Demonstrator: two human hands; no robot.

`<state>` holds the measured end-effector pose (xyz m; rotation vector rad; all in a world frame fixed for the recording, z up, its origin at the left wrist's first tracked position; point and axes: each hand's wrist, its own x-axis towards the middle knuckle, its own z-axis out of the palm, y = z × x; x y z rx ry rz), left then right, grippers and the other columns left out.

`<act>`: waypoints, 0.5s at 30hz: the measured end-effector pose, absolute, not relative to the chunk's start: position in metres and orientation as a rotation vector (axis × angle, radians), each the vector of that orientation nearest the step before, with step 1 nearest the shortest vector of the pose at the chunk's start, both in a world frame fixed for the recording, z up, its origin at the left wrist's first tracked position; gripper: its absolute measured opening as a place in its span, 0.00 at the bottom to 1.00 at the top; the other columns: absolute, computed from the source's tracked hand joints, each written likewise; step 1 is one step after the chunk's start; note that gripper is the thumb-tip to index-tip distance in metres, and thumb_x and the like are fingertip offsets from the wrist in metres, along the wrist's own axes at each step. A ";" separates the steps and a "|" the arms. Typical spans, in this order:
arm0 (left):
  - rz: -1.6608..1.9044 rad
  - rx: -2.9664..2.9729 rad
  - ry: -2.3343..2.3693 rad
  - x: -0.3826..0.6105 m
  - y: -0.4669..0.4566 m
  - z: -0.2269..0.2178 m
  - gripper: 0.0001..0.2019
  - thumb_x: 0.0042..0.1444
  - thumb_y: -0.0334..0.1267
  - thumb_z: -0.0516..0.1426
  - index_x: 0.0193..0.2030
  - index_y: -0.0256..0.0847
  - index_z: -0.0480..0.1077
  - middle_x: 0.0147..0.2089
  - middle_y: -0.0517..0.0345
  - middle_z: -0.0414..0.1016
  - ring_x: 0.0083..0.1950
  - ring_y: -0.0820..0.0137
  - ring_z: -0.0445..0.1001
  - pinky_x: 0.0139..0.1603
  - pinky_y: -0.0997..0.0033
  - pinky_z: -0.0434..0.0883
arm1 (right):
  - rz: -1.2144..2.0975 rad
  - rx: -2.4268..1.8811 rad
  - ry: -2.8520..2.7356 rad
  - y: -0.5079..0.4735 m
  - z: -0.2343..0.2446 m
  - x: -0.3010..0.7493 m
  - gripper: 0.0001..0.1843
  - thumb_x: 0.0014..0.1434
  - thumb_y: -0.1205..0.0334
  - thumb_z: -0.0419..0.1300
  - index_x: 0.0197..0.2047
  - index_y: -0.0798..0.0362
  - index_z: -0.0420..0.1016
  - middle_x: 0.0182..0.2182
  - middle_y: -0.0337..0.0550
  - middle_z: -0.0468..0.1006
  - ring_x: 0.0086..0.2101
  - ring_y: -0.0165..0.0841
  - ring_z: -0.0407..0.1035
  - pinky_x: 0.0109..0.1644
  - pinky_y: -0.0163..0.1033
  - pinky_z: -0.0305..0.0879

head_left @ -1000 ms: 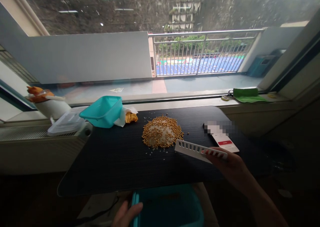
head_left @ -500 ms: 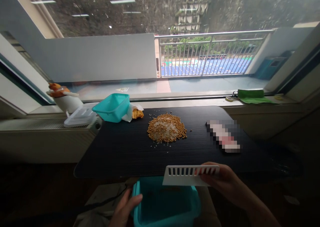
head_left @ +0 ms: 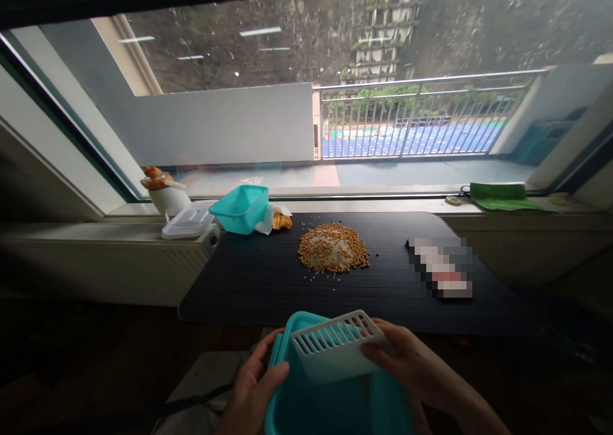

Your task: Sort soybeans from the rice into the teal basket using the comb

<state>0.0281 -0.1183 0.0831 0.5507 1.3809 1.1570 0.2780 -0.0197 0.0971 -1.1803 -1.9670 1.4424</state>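
Observation:
My left hand [head_left: 261, 377] is closed on the left rim of a deep turquoise plastic tub [head_left: 316, 406] at the front of the view, below the table's near edge. Between the thumb and fingers of my right hand [head_left: 397, 352] is a white slotted plastic divider [head_left: 330, 352]. It is tilted over the tub's opening, its row of slots along the top edge. Beyond them, a heap of yellow soybeans [head_left: 335, 246] mixed with white rice-like grains lies on the black table [head_left: 249, 294]. A few grains are scattered around the heap.
A smaller turquoise container [head_left: 242, 210] stands at the table's back left, beside a crumpled wrapper with brown food [head_left: 281, 221]. A clear lid [head_left: 188, 222] and a white pot [head_left: 167, 195] sit farther left. A pixelated object [head_left: 440, 269] lies right; green cloth [head_left: 502, 197] is on the sill.
My right hand has brought the white slotted divider left and lower, tilting it over the tub. The tub has tilted a little in my left hand, and the view has shifted.

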 end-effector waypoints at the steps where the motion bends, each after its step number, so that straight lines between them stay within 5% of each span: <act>1: 1.171 0.619 1.426 0.029 -0.116 0.082 0.39 0.47 0.49 0.65 0.64 0.42 0.58 0.54 0.48 0.76 0.51 0.53 0.77 0.49 0.62 0.74 | 1.427 -1.211 -1.976 -0.017 0.098 0.279 0.15 0.61 0.55 0.57 0.38 0.56 0.80 0.34 0.45 0.81 0.33 0.37 0.73 0.35 0.35 0.67; 4: 1.152 0.833 1.573 0.032 -0.116 0.078 0.39 0.49 0.49 0.63 0.67 0.44 0.56 0.56 0.49 0.75 0.49 0.56 0.77 0.45 0.65 0.75 | 1.333 -1.298 -2.000 -0.012 0.095 0.282 0.15 0.60 0.55 0.57 0.34 0.58 0.80 0.26 0.41 0.79 0.28 0.35 0.70 0.30 0.34 0.63; 8: 1.128 1.026 1.618 0.032 -0.124 0.089 0.25 0.48 0.47 0.64 0.55 0.46 0.73 0.61 0.54 0.72 0.64 0.52 0.66 0.62 0.65 0.66 | 1.302 -1.307 -1.994 -0.010 0.086 0.279 0.15 0.59 0.56 0.57 0.32 0.58 0.80 0.25 0.41 0.78 0.29 0.36 0.71 0.31 0.35 0.64; 15: 1.063 1.354 1.549 0.020 -0.147 0.095 0.30 0.38 0.44 0.71 0.53 0.53 0.76 0.72 0.55 0.55 0.68 0.44 0.60 0.65 0.51 0.60 | 1.351 -1.300 -1.881 -0.004 0.084 0.274 0.14 0.56 0.57 0.59 0.32 0.59 0.80 0.26 0.43 0.80 0.29 0.37 0.72 0.32 0.36 0.65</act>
